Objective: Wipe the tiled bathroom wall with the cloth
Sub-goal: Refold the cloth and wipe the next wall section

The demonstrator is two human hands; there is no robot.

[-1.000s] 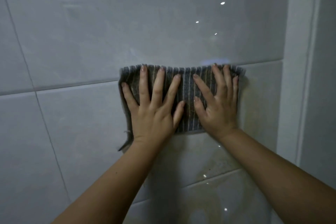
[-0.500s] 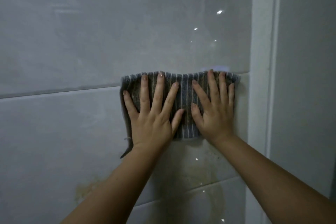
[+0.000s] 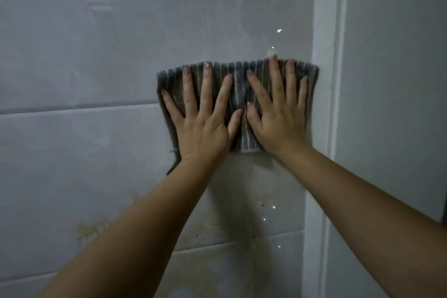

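Note:
A grey striped cloth (image 3: 238,84) lies flat against the glossy grey tiled wall (image 3: 121,43). My left hand (image 3: 203,118) presses on the cloth's left half with straight, spread fingers. My right hand (image 3: 278,113) presses on its right half the same way, thumbs nearly touching. The cloth's right edge reaches the white vertical trim (image 3: 324,104). Its lower left corner hangs loose below my left wrist.
Yellowish stains (image 3: 96,227) mark the lower tiles at left and below my arms. A horizontal grout line (image 3: 72,107) runs left of the cloth. Right of the white trim is a plain grey panel (image 3: 391,80).
Both hands have slid the cloth to the right along the wall until its edge meets the white trim. The hands have drawn closer together.

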